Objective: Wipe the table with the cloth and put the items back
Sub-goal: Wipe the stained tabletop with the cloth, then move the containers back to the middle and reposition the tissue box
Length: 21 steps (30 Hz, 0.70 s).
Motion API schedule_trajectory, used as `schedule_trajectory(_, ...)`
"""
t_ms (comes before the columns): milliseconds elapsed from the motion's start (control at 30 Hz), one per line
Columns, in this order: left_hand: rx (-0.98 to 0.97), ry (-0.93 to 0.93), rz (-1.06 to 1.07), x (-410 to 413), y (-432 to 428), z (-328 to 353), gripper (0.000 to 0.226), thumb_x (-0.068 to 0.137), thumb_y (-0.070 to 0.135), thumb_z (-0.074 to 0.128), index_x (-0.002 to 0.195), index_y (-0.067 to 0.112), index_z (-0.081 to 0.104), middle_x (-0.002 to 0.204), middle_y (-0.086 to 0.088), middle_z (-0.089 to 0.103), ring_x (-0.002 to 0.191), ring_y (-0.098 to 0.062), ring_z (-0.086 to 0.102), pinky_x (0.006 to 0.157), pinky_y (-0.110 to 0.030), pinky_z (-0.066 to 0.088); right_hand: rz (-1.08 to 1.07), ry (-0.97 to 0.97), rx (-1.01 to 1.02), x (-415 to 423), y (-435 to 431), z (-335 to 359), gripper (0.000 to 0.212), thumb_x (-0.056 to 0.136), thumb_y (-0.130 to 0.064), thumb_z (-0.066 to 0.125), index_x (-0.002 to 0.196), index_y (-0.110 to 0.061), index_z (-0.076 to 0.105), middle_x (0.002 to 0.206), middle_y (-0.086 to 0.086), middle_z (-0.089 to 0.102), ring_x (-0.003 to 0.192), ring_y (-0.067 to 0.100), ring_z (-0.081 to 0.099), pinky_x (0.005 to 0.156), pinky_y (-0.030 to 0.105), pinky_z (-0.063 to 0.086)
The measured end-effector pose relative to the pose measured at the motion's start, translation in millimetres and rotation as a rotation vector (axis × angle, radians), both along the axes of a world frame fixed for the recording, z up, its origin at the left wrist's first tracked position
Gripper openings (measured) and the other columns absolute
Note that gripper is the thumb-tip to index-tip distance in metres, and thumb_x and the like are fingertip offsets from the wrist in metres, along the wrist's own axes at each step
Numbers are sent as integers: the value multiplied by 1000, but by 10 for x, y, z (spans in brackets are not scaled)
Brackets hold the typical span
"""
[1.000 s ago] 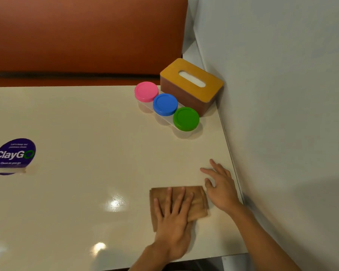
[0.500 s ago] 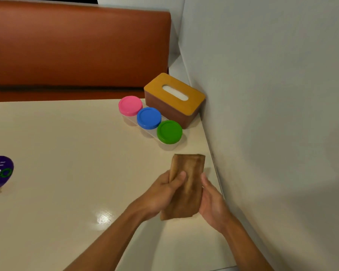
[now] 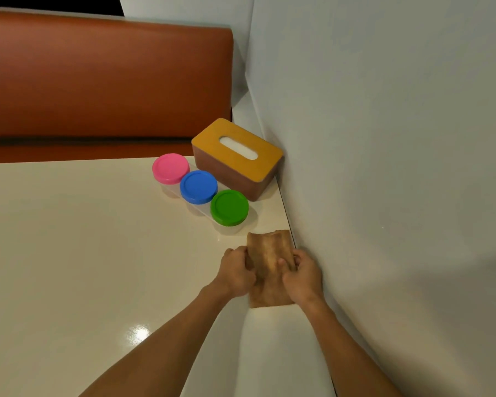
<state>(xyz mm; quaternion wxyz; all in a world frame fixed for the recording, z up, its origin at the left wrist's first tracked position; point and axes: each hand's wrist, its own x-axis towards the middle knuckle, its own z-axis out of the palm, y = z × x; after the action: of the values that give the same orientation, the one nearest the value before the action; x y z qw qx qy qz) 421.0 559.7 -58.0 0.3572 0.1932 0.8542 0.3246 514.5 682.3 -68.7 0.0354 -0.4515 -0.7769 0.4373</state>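
We log the cloth [image 3: 269, 250]: brown, folded, at the right edge of the desk [image 3: 83, 239], beside the wall [image 3: 384, 138], near the green jar [image 3: 229, 207]. Our left grip [image 3: 236, 270]: fingers curled tight, pinching the cloth's left side. Our right grip [image 3: 302, 275]: curled likewise on its right side. We cannot tell whether the cloth touches the desk.

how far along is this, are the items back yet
Looks done: the tissue box, pink jar, blue jar and green jar stand together in the far corner by the wall, apparently back. In hand: left hand and right hand both grip the folded cloth beside the wall. Left: setting the cloth down; whether the table is wiped cannot be told.
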Motion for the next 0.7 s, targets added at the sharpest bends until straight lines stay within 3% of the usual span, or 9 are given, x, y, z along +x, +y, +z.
schedule_trajectory(67, -24, 72, -46, 19, 8, -83, 16, 81, 6, 56, 93, 16, 53, 97, -9, 57, 98, -23, 47, 72, -30, 38, -10, -23, 98, 8, -25, -20, 29, 90, -23, 64, 118, -14, 61, 109, 6, 68, 99, 23, 65, 90, 37, 54)
schedule_trajectory(133, -9, 111, -61, 15, 22, -114, 12, 83, 6, 56, 88, 16, 51, 95, -8, 58, 96, -21, 45, 72, -28, 35, 19, -64, 181, 16, -19, -17, 28, 91, -25, 61, 116, -13, 61, 109, 6, 66, 100, 23, 63, 88, 35, 54)
schedule_trajectory(300, 21, 167, -85, 9, 15, -113, 4, 85, 10, 58, 89, 10, 57, 91, -6, 63, 89, -19, 49, 75, -32, 43, 106, -269, 374, 23, 13, 6, 36, 93, -35, 58, 121, -13, 56, 123, 7, 55, 112, 23, 56, 93, 35, 49)
schedule_trajectory(367, 40, 134, -47, -12, -69, -130, 9, 87, 9, 58, 93, 15, 60, 92, -2, 62, 85, -14, 50, 75, -25, 44, 114, -306, 425, 28, 2, 31, 43, 92, -35, 59, 128, -14, 51, 130, 8, 50, 118, 25, 52, 97, 36, 48)
schedule_trajectory(433, 38, 96, 2, -100, -230, -129, 26, 89, 8, 55, 110, 11, 69, 105, 2, 66, 89, -9, 54, 80, -15, 41, 112, -294, 463, 6, -24, 84, 45, 91, -33, 59, 132, -16, 48, 134, 9, 47, 121, 26, 49, 99, 39, 47)
schedule_trajectory(500, 33, 106, 53, -240, -430, -79, 28, 89, 12, 56, 112, 13, 71, 111, 4, 69, 91, -7, 57, 81, -11, 40, 114, -192, 464, -49, -45, 165, 37, 92, -27, 58, 127, -18, 53, 126, 8, 52, 116, 25, 51, 95, 38, 48)
schedule_trajectory(633, 52, 243, 225, -731, -821, 208, 9, 83, 24, 67, 86, 26, 74, 86, 11, 73, 74, 2, 63, 64, -1, 38, 87, 129, 283, -321, -95, 319, 18, 90, -16, 59, 107, -21, 64, 105, 0, 61, 94, 17, 61, 79, 28, 53)
schedule_trajectory(700, 87, 318, 285, -1005, -887, 378, 7, 81, 26, 68, 80, 26, 74, 80, 12, 73, 70, 4, 64, 65, -3, 39, 86, 237, 225, -443, -102, 388, 17, 90, -16, 60, 104, -25, 64, 105, -3, 62, 86, 6, 61, 72, 14, 50)
